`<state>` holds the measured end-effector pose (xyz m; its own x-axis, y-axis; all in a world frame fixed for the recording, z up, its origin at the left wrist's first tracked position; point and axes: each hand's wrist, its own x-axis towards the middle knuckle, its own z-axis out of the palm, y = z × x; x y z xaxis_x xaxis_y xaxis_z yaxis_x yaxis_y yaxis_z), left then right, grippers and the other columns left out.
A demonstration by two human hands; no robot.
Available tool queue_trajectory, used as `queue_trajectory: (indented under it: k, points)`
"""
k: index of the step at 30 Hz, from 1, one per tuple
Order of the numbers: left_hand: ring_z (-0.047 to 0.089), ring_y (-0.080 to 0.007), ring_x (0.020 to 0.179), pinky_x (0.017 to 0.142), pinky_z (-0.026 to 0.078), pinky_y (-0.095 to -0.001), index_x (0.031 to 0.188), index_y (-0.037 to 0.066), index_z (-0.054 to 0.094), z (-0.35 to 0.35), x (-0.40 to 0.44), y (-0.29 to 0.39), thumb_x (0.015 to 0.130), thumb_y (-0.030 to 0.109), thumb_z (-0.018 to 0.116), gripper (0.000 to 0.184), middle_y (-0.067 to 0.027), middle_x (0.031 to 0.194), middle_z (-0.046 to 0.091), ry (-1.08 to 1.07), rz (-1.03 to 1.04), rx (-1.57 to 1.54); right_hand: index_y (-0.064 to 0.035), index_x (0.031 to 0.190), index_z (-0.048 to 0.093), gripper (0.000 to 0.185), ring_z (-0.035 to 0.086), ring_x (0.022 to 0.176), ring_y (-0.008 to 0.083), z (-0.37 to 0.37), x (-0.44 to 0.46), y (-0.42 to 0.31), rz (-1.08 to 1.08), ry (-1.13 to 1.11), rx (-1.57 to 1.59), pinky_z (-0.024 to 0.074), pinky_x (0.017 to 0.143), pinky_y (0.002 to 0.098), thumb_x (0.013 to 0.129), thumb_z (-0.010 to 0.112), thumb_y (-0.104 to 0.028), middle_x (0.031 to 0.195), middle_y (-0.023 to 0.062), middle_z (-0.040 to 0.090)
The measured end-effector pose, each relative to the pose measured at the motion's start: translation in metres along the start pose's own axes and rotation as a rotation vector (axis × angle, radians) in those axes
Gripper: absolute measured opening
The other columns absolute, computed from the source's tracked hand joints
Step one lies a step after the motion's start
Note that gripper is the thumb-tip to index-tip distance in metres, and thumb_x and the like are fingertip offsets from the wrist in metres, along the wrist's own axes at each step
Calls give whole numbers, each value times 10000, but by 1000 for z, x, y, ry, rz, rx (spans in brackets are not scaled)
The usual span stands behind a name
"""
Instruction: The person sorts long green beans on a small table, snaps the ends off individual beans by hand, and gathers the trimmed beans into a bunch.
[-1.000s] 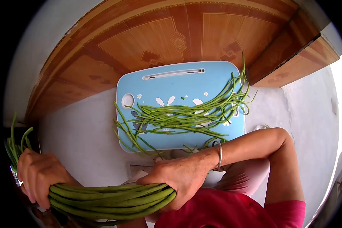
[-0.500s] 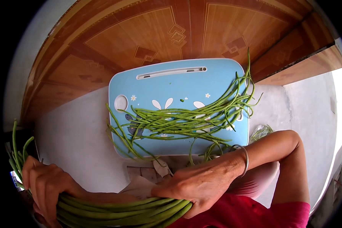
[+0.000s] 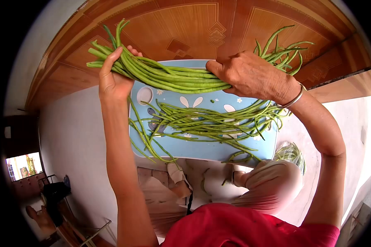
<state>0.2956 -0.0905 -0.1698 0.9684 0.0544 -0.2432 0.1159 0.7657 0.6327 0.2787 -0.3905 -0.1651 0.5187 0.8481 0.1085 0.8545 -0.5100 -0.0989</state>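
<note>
A thick bundle of long green beans [image 3: 173,78] is stretched between my two hands, raised over the far part of a blue folding table [image 3: 185,148]. My left hand [image 3: 117,76] is wrapped around the left end, with the bean ends poking out past the thumb. Toward the other end my right hand [image 3: 251,74], a metal bangle at its wrist, grips the bundle from above, and thin curled tips fan out beyond it. Below, a loose pile of long beans [image 3: 210,121] lies across the table, with a few strays at its left side.
Behind the table stands a patterned wooden door [image 3: 193,29]. A clear plastic bag [image 3: 290,154] with beans rests on the floor at the right, near my knee. Bean scraps [image 3: 205,179] lie on the floor between my feet. A metal-framed object [image 3: 97,232] is at lower left.
Both hands have lifted the bean bundle from low in front of my body, up and forward over the table's far side. The pile on the table looks the same.
</note>
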Motion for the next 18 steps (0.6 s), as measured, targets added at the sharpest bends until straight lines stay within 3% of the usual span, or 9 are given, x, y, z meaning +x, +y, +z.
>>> queue_trajectory:
  k: [5,7,8,11,12,14,16,18]
  points:
    - [585,-236,957,919,445,-413,1038,-7,592,-84,71,-83,689,25,769,393,-119,1070,599,286,-221,289,-21,919,511,193,651,646,299,123,-3,45,-131,-17,-139,524,571,370,764,588,-105,678,111,629]
    - [581,-223,996,926,425,-383,1063,27,612,-122,86,-121,666,21,778,430,-98,1100,610,337,-168,610,-52,877,520,85,652,627,247,165,-11,48,-177,-97,-301,512,539,351,805,500,-94,666,91,613]
    - [581,-214,1000,915,427,-362,1055,40,619,-109,71,-128,649,44,787,439,-79,1065,629,284,-7,682,-57,870,518,83,647,614,238,171,-11,50,-184,-55,-279,504,517,349,799,509,-101,649,83,600]
    - [593,-195,959,883,440,-351,1027,12,618,-111,71,-129,635,79,802,439,-62,1020,645,257,-15,962,-62,851,508,69,645,642,220,173,-9,49,-244,-31,-282,499,531,329,797,510,-105,667,64,595]
    - [545,-247,1049,926,412,-377,1051,-20,587,-118,76,-128,640,147,810,497,-113,1048,628,220,-34,996,-63,846,504,63,646,663,215,167,-5,50,-269,-34,-304,501,549,321,799,507,-104,685,59,599]
    - [545,-231,1026,932,402,-372,1036,-22,607,-138,90,-134,698,186,784,434,-119,1052,627,196,213,1271,-62,897,514,144,631,799,202,156,3,46,-299,-87,-277,499,655,338,782,555,-137,814,51,603]
    - [478,-277,1071,967,361,-391,1079,-18,586,-139,87,-134,722,263,763,488,-155,1108,578,197,343,1473,-59,984,519,278,594,927,199,149,3,42,-293,-113,-188,478,764,360,753,613,-180,945,48,586]
    - [342,-388,1184,1032,289,-434,1182,-9,522,-139,82,-132,714,379,747,648,-219,1213,483,229,350,1609,-54,1108,518,463,537,1048,208,146,0,37,-250,-108,-39,440,876,388,713,681,-233,1077,52,548]
